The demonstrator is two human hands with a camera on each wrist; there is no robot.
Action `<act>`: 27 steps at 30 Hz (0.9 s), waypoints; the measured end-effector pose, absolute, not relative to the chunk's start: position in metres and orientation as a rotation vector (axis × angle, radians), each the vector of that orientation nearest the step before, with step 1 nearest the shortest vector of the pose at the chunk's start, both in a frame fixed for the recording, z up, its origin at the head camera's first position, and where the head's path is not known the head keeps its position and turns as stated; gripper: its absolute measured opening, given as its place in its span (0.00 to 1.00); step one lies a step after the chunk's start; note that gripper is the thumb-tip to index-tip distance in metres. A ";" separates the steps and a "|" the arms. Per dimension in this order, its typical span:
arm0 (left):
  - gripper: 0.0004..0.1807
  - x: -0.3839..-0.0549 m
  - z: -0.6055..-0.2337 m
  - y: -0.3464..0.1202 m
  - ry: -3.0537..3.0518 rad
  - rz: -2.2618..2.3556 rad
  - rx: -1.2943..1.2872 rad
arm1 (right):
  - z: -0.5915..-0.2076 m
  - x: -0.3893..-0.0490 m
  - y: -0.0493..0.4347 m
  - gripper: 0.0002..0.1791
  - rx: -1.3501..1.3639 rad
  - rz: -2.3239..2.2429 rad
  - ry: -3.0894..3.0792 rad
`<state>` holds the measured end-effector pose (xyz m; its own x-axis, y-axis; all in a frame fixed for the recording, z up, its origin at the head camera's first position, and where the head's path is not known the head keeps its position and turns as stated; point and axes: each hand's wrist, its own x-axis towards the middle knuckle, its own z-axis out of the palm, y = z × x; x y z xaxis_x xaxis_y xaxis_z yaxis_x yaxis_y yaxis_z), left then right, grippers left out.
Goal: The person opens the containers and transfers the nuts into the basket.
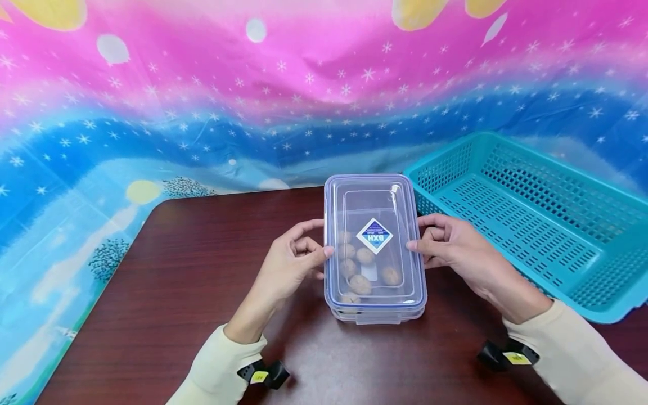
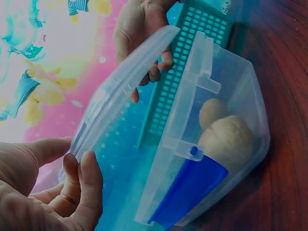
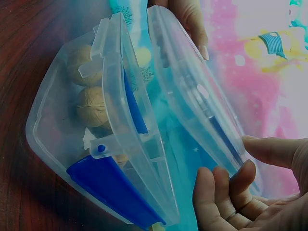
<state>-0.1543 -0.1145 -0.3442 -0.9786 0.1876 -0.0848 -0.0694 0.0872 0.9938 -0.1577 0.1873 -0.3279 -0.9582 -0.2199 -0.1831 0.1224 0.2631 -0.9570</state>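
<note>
A clear plastic lid (image 1: 367, 197) with a diamond-shaped label is held above a clear food container (image 2: 255, 91). In both wrist views a gap shows between lid and container rim. My left hand (image 1: 296, 259) pinches the lid's left edge, thumb uppermost. At the opposite edge my right hand (image 1: 458, 247) pinches it likewise. Several walnuts (image 3: 91, 106) lie in the container, seen through the lid in the head view. A blue side clip (image 2: 192, 190) hangs down on the container's left side, and another blue clip (image 3: 110, 190) hangs on its right.
Behind my right hand a turquoise perforated basket (image 1: 536, 216) stands on the dark wooden table (image 1: 202, 270). A pink and blue patterned cloth (image 1: 228, 95) hangs along the back and left edges. Each wrist wears a black camera strap.
</note>
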 end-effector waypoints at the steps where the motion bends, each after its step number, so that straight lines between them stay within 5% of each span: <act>1: 0.29 -0.154 -0.343 -0.115 2.169 2.002 0.124 | -0.327 -0.157 0.187 0.33 -0.086 -1.741 2.271; 10: 0.30 -0.152 -0.334 -0.115 2.185 2.008 0.158 | -0.315 -0.152 0.188 0.30 -0.088 -1.637 2.431; 27: 0.15 -0.146 -0.317 -0.118 2.529 1.864 0.265 | -0.304 -0.138 0.188 0.18 -0.180 -1.448 2.817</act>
<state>-0.1456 -0.1181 -0.3173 -0.9858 0.1284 0.1078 0.1410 0.2869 0.9475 -0.1378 0.1885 -0.3037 -0.9931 -0.0866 0.0789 -0.1146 0.5772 -0.8085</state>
